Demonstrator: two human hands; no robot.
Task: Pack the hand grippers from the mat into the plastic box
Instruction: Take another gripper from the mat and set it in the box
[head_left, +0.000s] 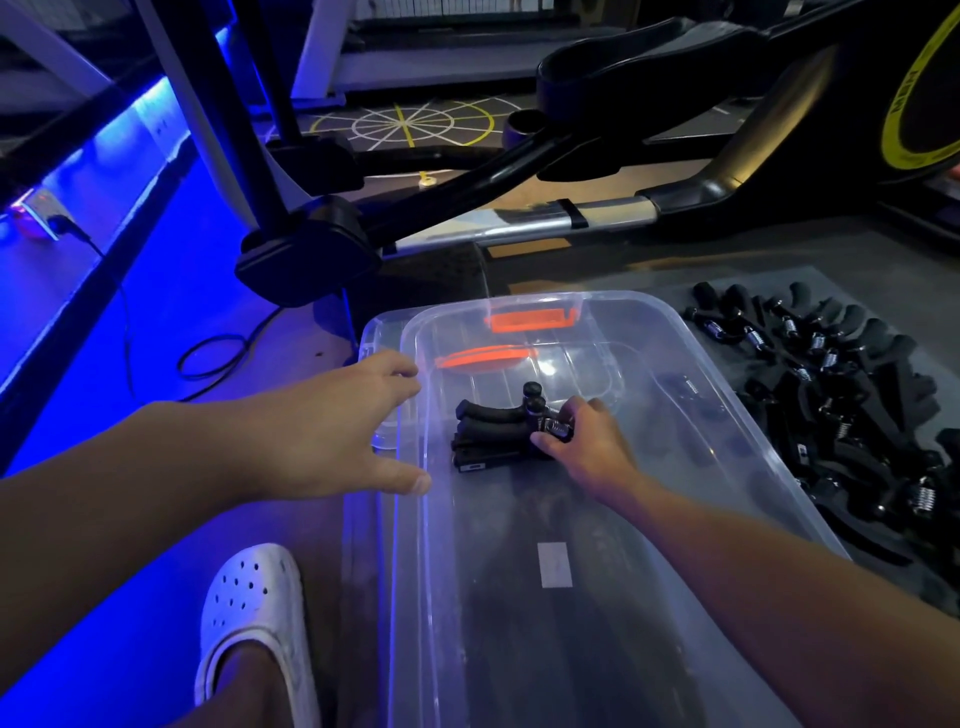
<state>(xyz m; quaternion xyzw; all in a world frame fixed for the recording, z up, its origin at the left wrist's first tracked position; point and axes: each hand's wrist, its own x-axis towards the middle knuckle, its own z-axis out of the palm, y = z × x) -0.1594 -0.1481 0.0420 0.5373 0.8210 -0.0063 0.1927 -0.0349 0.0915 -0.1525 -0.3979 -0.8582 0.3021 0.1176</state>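
From the head view, my right hand (587, 447) is down inside the box (737, 410), thumb and fingers curled round the spring end of a small stack of grippers (493, 434); the stack lies on the box floor towards the far end, handles pointing left. My left hand (332, 431) is over the box's left rim, fingers spread and loose, thumb straight, grasping nothing; I cannot tell whether it touches the rim. The box is clear plastic with an orange latch (530, 319) at its far end. To its right, on the mat (914, 322), lies the pile (852, 410) of black grippers, just beside the box wall. My white clog (254, 608) is on the floor left of the box; beyond it stands an exercise machine (519, 156); a cable (208, 358) loops on the blue-lit floor.
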